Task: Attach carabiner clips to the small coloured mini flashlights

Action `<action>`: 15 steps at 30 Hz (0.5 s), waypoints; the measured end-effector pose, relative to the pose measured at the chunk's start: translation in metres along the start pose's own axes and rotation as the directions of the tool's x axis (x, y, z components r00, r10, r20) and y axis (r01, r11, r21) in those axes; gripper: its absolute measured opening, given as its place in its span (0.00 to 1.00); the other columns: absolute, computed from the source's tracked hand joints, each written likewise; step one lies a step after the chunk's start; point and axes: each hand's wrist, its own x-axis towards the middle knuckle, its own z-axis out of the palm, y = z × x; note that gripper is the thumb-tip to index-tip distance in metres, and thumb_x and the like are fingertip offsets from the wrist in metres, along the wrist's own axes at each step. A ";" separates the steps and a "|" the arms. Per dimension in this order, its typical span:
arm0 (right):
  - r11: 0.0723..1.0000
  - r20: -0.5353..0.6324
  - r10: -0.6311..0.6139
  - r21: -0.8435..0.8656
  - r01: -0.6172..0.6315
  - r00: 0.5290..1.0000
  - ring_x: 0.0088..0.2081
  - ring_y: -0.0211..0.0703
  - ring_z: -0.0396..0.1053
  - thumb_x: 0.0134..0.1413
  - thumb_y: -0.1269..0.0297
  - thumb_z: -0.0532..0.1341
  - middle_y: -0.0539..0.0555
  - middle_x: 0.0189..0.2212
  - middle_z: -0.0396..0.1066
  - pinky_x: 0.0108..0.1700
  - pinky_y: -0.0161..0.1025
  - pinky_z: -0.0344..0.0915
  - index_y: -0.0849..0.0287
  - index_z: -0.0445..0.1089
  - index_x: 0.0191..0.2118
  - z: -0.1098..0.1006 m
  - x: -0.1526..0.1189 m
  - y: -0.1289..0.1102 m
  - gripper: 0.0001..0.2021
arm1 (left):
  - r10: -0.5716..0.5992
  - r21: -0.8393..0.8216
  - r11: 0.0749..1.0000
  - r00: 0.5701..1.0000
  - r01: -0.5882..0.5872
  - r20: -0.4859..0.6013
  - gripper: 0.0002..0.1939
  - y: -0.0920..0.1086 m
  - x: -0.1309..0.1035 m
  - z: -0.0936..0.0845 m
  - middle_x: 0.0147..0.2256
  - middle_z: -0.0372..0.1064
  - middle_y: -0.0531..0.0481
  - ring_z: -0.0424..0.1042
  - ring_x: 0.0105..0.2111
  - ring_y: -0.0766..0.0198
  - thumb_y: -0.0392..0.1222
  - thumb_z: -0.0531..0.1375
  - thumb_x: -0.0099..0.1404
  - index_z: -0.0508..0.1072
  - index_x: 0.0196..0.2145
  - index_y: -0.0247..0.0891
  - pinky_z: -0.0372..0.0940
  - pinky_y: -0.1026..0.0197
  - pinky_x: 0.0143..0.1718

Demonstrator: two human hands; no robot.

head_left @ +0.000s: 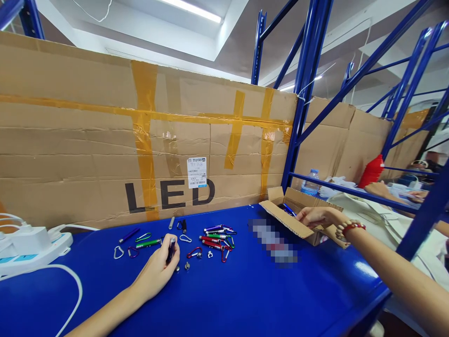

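Observation:
My left hand (157,269) rests on the blue table (245,290) and grips a small dark keychain flashlight (170,249). Several more little flashlights and carabiner clips (215,238) in red, green, purple and silver lie scattered just beyond it. My right hand (315,216), with a red bead bracelet on the wrist, reaches to the right and rests on the edge of a small open cardboard box (296,215). A blue item shows inside the box. Whether the fingers hold anything is hidden.
A tall taped cardboard wall marked LED (168,196) closes off the back of the table. A white power strip with cables (31,245) sits at the far left. Blue rack posts (298,131) stand at right; another person's arms (386,191), a water bottle (310,183) and a red container (372,171) lie beyond.

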 end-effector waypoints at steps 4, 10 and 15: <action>1.000 0.132 0.019 -0.020 -0.017 0.991 0.32 0.36 0.68 0.57 0.66 0.55 0.50 0.33 0.69 0.33 0.34 0.67 0.66 0.68 0.35 0.000 0.009 0.012 0.09 | 0.001 -0.006 1.000 1.000 -0.001 -0.016 0.07 -0.001 0.000 0.001 0.26 0.59 0.55 0.58 0.22 0.67 0.46 0.44 0.64 0.53 0.34 0.41 0.55 0.65 0.25; 0.998 0.098 0.004 -0.063 0.002 0.995 0.25 0.32 0.67 0.56 0.67 0.56 0.46 0.24 0.68 0.29 0.32 0.65 0.66 0.68 0.29 0.004 0.025 0.019 0.09 | 0.004 -0.014 1.000 1.000 -0.004 -0.013 0.06 0.001 0.000 0.000 0.25 0.58 0.56 0.59 0.22 0.67 0.45 0.43 0.63 0.52 0.34 0.41 0.56 0.64 0.27; 0.993 0.037 0.031 -0.113 -0.027 0.999 0.21 0.33 0.66 0.53 0.67 0.58 0.45 0.16 0.65 0.28 0.31 0.64 0.65 0.67 0.24 0.010 0.031 0.014 0.10 | 0.011 0.005 1.000 1.000 -0.011 -0.013 0.06 0.002 0.000 0.000 0.26 0.57 0.55 0.58 0.23 0.66 0.46 0.43 0.64 0.52 0.33 0.41 0.57 0.63 0.28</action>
